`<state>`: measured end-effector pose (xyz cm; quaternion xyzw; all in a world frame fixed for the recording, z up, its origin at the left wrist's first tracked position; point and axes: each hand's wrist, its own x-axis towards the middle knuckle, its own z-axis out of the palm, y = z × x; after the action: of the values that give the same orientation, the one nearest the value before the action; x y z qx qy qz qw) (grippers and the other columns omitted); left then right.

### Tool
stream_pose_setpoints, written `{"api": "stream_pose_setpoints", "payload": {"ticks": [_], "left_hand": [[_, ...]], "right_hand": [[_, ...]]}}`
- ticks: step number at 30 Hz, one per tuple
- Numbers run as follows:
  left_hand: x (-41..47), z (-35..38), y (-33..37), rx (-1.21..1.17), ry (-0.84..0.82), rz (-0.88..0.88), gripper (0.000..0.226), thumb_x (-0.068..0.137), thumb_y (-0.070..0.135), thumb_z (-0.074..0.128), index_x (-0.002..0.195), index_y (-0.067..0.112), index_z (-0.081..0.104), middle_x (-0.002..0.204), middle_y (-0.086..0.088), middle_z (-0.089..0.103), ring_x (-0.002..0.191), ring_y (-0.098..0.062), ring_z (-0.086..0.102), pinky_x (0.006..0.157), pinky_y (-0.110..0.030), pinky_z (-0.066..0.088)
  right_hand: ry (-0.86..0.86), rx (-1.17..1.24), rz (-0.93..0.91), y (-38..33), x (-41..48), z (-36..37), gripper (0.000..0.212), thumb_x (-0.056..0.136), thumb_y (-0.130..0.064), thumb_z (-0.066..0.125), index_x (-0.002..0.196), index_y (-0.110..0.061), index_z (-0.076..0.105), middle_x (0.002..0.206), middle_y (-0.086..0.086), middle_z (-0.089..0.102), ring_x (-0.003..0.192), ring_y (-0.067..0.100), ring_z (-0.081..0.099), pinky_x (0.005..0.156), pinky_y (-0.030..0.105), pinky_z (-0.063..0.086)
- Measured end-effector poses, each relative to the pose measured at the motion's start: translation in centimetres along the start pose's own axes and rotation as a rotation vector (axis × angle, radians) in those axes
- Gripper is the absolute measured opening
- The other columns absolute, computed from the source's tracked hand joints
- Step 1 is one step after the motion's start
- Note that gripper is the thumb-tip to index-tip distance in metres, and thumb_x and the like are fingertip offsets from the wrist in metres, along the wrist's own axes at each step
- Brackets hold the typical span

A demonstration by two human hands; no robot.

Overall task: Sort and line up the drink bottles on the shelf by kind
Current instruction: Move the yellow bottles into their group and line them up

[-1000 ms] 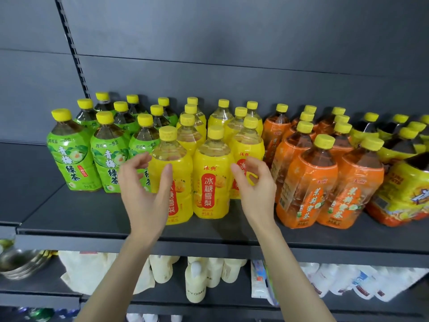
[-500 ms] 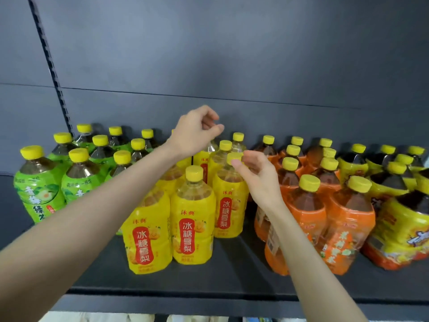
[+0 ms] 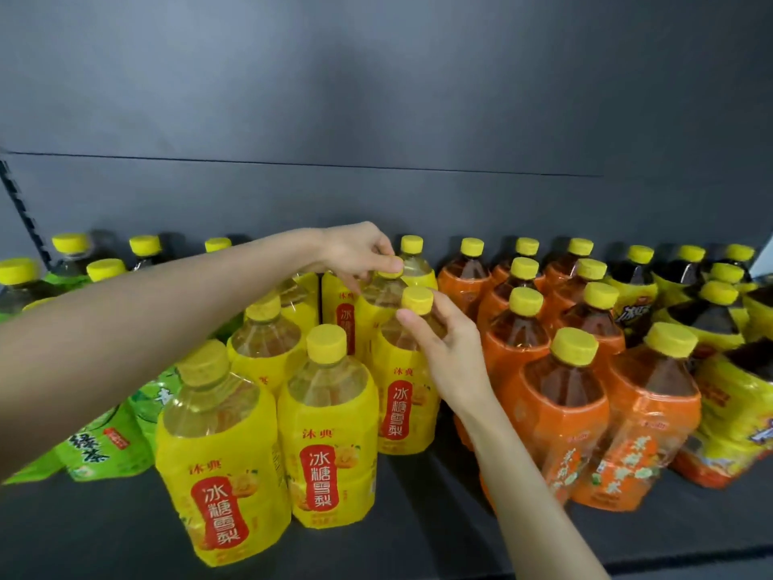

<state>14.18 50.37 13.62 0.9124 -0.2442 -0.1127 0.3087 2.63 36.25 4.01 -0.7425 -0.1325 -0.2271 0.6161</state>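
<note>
Several yellow pear-drink bottles with yellow caps stand in the middle of the dark shelf. My left hand reaches over them to the back and pinches the cap of a rear yellow bottle. My right hand holds the neck of the yellow bottle just in front of it, under its cap. Green tea bottles stand at the left, partly hidden by my left forearm. Orange tea bottles stand in rows at the right.
Dark tea bottles with yellow labels fill the far right. The grey back wall rises behind the rows. A strip of bare shelf runs along the front edge.
The view has closed in on the shelf. My left hand has dropped onto the rear yellow bottle's cap. My right hand has closed around the neck of the bottle in front.
</note>
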Motion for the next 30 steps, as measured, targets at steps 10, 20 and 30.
{"api": "stream_pose_setpoints", "payload": {"ticks": [10, 20, 30], "left_hand": [[1.0, 1.1, 0.8, 0.016, 0.031, 0.087, 0.029, 0.094, 0.027, 0.057, 0.113, 0.005, 0.059, 0.095, -0.007, 0.060, 0.090, -0.025, 0.063, 0.073, -0.041, 0.059], [1.1, 1.8, 1.7, -0.004, 0.034, 0.144, 0.033, 0.094, 0.026, 0.056, 0.119, 0.003, 0.056, 0.098, -0.006, 0.060, 0.090, -0.021, 0.061, 0.072, -0.039, 0.059], [0.1, 1.9, 1.8, -0.021, -0.005, 0.134, 0.034, 0.097, 0.025, 0.052, 0.125, 0.006, 0.053, 0.113, -0.011, 0.062, 0.108, -0.025, 0.061, 0.085, -0.043, 0.055]], "right_hand": [[0.072, -0.117, -0.037, 0.1, -0.2, -0.4, 0.027, 0.096, -0.024, 0.055, 0.121, -0.015, 0.059, 0.104, -0.007, 0.070, 0.095, 0.006, 0.066, 0.085, 0.032, 0.054], [0.075, -0.150, -0.043, 0.0, -0.3, -0.3, 0.029, 0.096, -0.027, 0.054, 0.123, -0.017, 0.057, 0.102, -0.006, 0.070, 0.095, 0.008, 0.066, 0.088, 0.040, 0.054], [0.080, -0.170, -0.106, 0.1, -0.5, -0.6, 0.031, 0.097, -0.026, 0.053, 0.126, -0.017, 0.056, 0.114, -0.004, 0.067, 0.109, 0.013, 0.062, 0.093, 0.044, 0.051]]}}
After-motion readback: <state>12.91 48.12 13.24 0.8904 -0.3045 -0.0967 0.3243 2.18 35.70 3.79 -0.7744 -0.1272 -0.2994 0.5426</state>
